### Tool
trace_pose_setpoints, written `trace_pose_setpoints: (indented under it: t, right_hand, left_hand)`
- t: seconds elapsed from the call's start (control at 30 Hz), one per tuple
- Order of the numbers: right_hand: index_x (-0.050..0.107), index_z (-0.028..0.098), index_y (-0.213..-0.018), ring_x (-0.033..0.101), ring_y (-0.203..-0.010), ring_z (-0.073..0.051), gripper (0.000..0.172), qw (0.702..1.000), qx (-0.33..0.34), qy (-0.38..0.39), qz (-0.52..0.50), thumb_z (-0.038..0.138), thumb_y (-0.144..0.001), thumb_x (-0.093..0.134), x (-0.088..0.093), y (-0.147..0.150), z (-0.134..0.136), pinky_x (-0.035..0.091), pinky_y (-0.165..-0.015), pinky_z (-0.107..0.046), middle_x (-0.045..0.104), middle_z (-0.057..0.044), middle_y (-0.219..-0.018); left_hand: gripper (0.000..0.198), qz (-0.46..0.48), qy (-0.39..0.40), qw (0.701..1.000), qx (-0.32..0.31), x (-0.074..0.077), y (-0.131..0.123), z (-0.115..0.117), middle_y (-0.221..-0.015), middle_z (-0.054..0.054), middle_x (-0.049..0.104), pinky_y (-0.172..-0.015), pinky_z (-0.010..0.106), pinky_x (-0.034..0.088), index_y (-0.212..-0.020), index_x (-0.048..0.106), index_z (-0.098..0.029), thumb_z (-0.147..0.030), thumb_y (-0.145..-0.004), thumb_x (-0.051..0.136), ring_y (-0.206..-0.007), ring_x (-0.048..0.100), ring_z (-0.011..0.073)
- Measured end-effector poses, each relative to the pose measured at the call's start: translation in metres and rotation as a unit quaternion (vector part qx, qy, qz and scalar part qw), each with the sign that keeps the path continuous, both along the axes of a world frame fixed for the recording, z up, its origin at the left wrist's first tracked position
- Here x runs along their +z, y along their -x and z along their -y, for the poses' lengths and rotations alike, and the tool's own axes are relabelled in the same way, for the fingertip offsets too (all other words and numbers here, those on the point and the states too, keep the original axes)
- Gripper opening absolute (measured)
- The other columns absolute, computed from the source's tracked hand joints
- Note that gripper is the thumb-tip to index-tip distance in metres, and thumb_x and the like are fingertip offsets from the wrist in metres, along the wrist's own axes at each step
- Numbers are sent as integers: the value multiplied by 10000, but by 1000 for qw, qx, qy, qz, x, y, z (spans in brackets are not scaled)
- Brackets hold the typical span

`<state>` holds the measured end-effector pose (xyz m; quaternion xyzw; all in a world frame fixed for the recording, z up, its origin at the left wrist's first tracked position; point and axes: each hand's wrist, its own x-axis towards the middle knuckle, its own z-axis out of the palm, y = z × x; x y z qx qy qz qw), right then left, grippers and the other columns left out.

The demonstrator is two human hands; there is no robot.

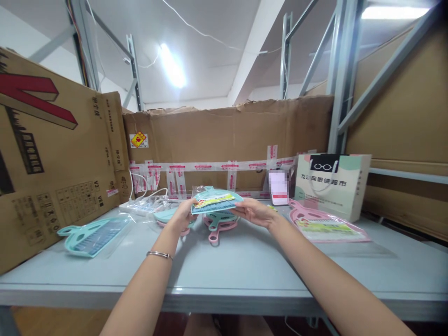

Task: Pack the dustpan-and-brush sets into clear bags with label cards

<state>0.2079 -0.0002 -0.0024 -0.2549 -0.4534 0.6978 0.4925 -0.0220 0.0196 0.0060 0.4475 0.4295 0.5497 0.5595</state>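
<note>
A teal dustpan and brush set (217,199) in clear wrap with a yellow-green label is held level above the table. My left hand (184,215) grips its left edge, and my right hand (255,212) has its right edge between thumb and fingers. Beneath it lie stacked teal and pink dustpans (221,223), partly hidden by the held set. Another teal and pink pile (166,216) sits behind my left hand. One wrapped teal set (96,235) lies at the left, and a wrapped pink set (325,226) at the right.
The grey table (224,275) stands inside a metal rack. A large carton (63,154) borders the left, and cardboard (210,140) lines the back. A phone (279,186) stands beside a paper bag (332,184) at the back right. A white power strip (140,204) with cables lies back left.
</note>
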Motion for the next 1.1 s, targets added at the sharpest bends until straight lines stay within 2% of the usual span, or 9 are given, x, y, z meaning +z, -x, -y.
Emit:
trace_pose_setpoints:
  t: [0.1, 0.23, 0.3, 0.57, 0.67, 0.8, 0.9, 1.0, 1.1]
  right_hand:
    - [644, 58, -791, 674, -707, -131, 137, 998, -57, 22, 6, -20, -684, 609, -7, 5, -7, 555, -705, -201, 705, -94, -766]
    - [622, 91, -687, 656, -578, -113, 94, 987, -144, 62, 33, 8, -723, 599, -16, 9, -17, 555, -592, -180, 688, -68, -618]
    - [615, 96, -668, 646, -536, -112, 89, 980, -179, 73, 39, 38, -736, 608, -18, 10, -19, 543, -548, -173, 677, -72, -576]
    - [550, 120, -571, 519, -355, -66, 191, 965, -250, 60, 42, 110, -736, 647, -14, 19, -12, 455, -402, -152, 605, -29, -458]
    - [519, 140, -562, 493, -343, -62, 221, 963, -253, 95, 23, 97, -761, 605, -11, 19, -11, 430, -380, -156, 566, -4, -426]
    - [513, 156, -580, 480, -352, -61, 211, 961, -250, 121, -7, 110, -778, 571, -8, 10, -16, 438, -401, -166, 548, 9, -427]
    - [511, 167, -593, 476, -356, -56, 196, 959, -255, 124, -20, 118, -775, 567, -7, 3, -19, 440, -405, -160, 537, 25, -428]
    - [493, 171, -576, 446, -333, -48, 215, 964, -240, 113, -6, 116, -770, 570, -8, 4, -18, 427, -386, -155, 512, 39, -408]
    - [461, 166, -536, 400, -310, -40, 267, 974, -216, 66, 23, 130, -773, 579, -9, 10, -15, 378, -356, -146, 483, 43, -379]
  left_hand:
    - [75, -9, 29, 999, 18, 5, -2, 8, -580, -9, 597, -416, 149, 411, -707, 579, -138, -178, -679, 636, -457, 510, 61]
    - [179, -7, -35, 994, -107, 10, -4, 20, -841, 60, 678, -641, 184, 498, -827, 623, -140, -170, -661, 683, -724, 616, 111]
    - [268, -13, -60, 990, -128, 10, -4, 21, -898, 80, 679, -731, 206, 495, -853, 618, -131, -92, -604, 709, -799, 623, 129]
    - [170, -61, -55, 997, -11, -8, -9, 2, -620, 51, 648, -580, 194, 475, -685, 595, -122, -158, -599, 737, -586, 615, 114]
    - [181, -76, -85, 993, -1, -5, -9, 4, -650, 53, 654, -545, 179, 452, -715, 603, -126, -240, -637, 721, -582, 607, 107]
    - [439, -32, -97, 995, -12, 9, -1, 7, -946, 69, 668, -559, 215, 467, -1126, 532, -195, -398, -740, 581, -686, 647, 144]
    - [632, -52, -132, 990, -6, 13, 5, 9, -1055, 67, 641, -588, 213, 464, -1324, 346, -275, -268, -728, 557, -735, 657, 149]
    - [697, -136, -228, 963, -52, 7, 2, 11, -1167, 65, 597, -750, 239, 468, -1285, 428, -286, -124, -639, 632, -919, 626, 172]
    - [416, -176, -315, 932, -42, -1, -7, 12, -1156, 62, 607, -918, 263, 402, -1023, 636, -214, -176, -615, 707, -1076, 547, 200]
